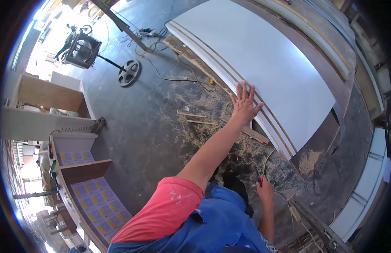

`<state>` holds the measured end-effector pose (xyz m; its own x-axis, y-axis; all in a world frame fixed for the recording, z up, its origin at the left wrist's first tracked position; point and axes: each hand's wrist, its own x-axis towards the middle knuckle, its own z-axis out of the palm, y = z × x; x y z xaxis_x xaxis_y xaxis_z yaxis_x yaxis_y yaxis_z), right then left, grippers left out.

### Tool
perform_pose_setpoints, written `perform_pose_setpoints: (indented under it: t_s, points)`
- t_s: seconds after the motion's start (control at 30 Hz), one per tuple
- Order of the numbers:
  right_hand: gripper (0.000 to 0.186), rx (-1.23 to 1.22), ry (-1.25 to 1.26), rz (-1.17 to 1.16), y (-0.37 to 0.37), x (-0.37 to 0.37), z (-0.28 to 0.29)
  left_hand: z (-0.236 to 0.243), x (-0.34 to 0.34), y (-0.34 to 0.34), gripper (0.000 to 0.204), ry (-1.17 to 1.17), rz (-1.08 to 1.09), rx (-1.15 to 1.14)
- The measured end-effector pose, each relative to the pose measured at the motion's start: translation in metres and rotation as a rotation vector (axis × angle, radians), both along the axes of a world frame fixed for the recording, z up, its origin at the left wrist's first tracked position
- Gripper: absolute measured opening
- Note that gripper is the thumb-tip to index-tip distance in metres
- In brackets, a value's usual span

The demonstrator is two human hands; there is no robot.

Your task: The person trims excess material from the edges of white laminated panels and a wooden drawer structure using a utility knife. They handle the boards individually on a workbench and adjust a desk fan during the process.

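White panel touched by spread left hand

The left hand is splayed, palm down, across the panel's striped long edge; a small red object is gripped in the right hand, its kind not discernible; the panel is laid over a brown board; sawdust is strewn on the floor alongside.

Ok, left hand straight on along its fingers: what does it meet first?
The left hand would likely skim the white board; nothing visible stands ahead on it, though height is unclear.
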<state>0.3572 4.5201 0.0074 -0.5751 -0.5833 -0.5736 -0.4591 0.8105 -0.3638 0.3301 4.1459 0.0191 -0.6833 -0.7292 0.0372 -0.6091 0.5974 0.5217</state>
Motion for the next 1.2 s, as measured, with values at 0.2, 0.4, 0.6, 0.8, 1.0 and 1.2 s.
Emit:
perform_pose_setpoints:
  t_s: [0.2, 0.4, 0.6, 0.8, 1.0, 1.2]
  points:
    - [0.033, 0.149, -0.024, -0.105, -0.023, -0.006, 0.019, 0.001, 0.006, -0.007, 0.092, -0.055, -0.061, 0.033]
    - [0.033, -0.027, 0.105, -0.068, -0.091, 0.028, 0.004, 0.025, 0.025, -0.051, 0.107, -0.223, -0.460, 0.221]
    - [0.031, -0.091, -0.077, -0.128, -0.167, 0.046, -0.050, 0.011, 0.098, -0.133, 0.065, 0.184, -0.586, 0.658]
    - [0.030, -0.214, -0.051, -0.061, -0.226, 0.053, -0.139, -0.058, 0.247, -0.234, 0.065, -0.407, -0.487, 0.540]
    - [0.029, -0.178, -0.160, 0.011, -0.354, 0.056, -0.161, -0.111, 0.414, -0.351, 0.064, -0.331, 0.181, 0.600]
    - [0.028, -0.188, -0.254, 0.107, -0.518, 0.081, -0.192, -0.077, 0.535, -0.491, 0.062, 0.031, 0.616, 0.316]
